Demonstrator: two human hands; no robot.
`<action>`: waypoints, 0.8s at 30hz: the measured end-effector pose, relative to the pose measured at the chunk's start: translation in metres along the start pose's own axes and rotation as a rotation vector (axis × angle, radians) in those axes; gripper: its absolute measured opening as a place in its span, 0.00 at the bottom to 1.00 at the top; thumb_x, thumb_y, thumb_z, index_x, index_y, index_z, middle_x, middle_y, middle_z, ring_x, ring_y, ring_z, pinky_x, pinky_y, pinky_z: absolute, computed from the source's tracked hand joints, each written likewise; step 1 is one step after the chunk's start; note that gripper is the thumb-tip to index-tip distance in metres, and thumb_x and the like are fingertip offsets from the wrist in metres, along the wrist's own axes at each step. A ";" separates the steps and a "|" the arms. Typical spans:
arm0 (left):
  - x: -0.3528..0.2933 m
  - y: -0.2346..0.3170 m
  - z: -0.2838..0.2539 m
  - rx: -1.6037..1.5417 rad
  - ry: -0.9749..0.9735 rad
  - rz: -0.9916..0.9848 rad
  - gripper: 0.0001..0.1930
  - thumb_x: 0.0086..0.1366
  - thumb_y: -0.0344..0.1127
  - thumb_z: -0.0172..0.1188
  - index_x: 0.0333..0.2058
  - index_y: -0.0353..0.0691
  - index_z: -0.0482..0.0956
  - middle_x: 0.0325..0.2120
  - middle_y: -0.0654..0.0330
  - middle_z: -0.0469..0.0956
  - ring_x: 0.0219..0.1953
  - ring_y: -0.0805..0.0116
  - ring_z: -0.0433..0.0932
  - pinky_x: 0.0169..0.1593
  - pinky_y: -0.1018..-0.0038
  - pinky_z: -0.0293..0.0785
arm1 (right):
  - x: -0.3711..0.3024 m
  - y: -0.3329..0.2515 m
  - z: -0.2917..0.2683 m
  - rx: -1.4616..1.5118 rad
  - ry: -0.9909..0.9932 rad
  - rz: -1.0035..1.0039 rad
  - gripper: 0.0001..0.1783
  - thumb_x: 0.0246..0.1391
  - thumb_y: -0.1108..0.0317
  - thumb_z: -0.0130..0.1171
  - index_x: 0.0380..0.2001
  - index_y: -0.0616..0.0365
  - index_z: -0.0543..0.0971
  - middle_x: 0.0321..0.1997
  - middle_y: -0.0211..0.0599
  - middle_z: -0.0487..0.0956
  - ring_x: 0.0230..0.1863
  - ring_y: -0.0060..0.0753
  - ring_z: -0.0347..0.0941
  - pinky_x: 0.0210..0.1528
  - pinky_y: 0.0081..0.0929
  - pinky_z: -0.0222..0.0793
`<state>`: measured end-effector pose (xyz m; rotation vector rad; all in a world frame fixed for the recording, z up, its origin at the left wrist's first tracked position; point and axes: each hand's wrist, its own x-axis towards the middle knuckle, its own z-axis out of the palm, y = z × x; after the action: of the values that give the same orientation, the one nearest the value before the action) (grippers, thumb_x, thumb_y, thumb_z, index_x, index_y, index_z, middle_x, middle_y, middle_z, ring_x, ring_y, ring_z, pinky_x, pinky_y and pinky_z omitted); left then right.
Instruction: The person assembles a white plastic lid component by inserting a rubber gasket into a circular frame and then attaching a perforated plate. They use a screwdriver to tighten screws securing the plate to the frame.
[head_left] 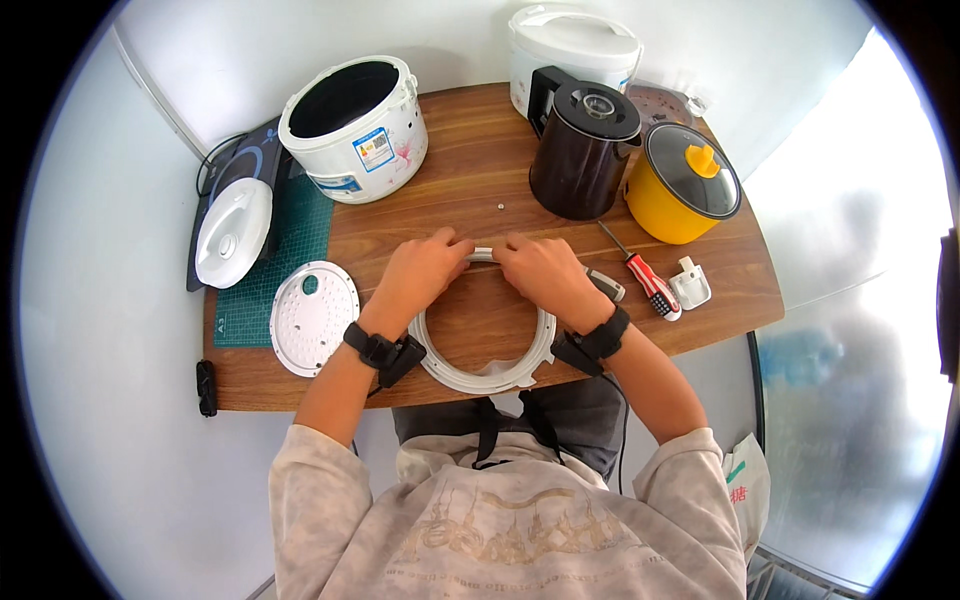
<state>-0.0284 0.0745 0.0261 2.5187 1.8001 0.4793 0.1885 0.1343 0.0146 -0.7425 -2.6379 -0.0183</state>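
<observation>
A white plastic ring (468,383) lies on the wooden table in front of me, its near edge close to the table's front. My left hand (424,268) grips the ring's far rim, left of its middle, with the fingers curled over it. My right hand (540,272) holds the same rim a short way to the right, its fingers also bent over the edge. Between the two hands a short stretch of rim shows. Beside my right hand lies a tool with a grey handle (604,284), partly hidden by that hand. A white perforated disc (314,325) rests left of my left forearm.
A white rice cooker body (390,150) stands far left, near a white oval lid (234,233) and green cutting mat (240,325). Right are a dark kettle (580,170), yellow pot (668,215), red-handled screwdriver (652,285) and white plastic part (691,287). Another white cooker (575,45) stands behind.
</observation>
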 end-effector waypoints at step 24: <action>0.008 -0.006 0.003 -0.082 -0.003 0.025 0.06 0.60 0.31 0.65 0.35 0.43 0.78 0.33 0.58 0.80 0.34 0.51 0.82 0.36 0.60 0.80 | 0.002 0.009 0.011 0.141 0.032 0.070 0.08 0.50 0.68 0.65 0.32 0.58 0.78 0.32 0.40 0.80 0.34 0.46 0.81 0.34 0.40 0.77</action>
<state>-0.0312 0.0847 0.0239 2.4888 1.7138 0.5386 0.1870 0.1448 0.0042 -0.7790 -2.5499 0.1717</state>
